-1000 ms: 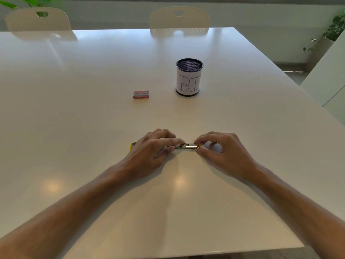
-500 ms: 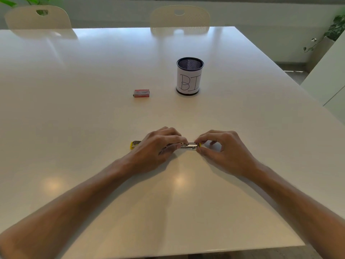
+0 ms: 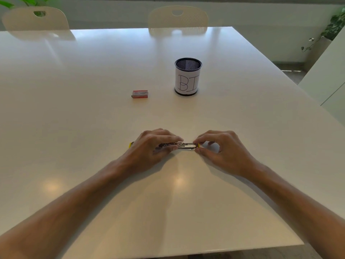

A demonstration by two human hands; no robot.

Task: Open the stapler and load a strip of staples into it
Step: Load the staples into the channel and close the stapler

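A small yellow stapler lies flat and lengthwise on the white table, its metal staple channel showing between my hands. My left hand covers its left half, fingers curled over the metal part, with a yellow end poking out at the far left. My right hand pinches the right yellow end between thumb and fingertips. A small red staple box lies farther back, apart from both hands. Whether a staple strip sits in the channel is too small to tell.
A black mesh pen cup with a white label stands behind the stapler, to the right of the box. Two pale chairs stand at the table's far edge. A white cabinet is at the right.
Both hands stay on the stapler. My left fingers have shifted slightly right along the metal channel, leaving a shorter stretch of it visible between the hands.
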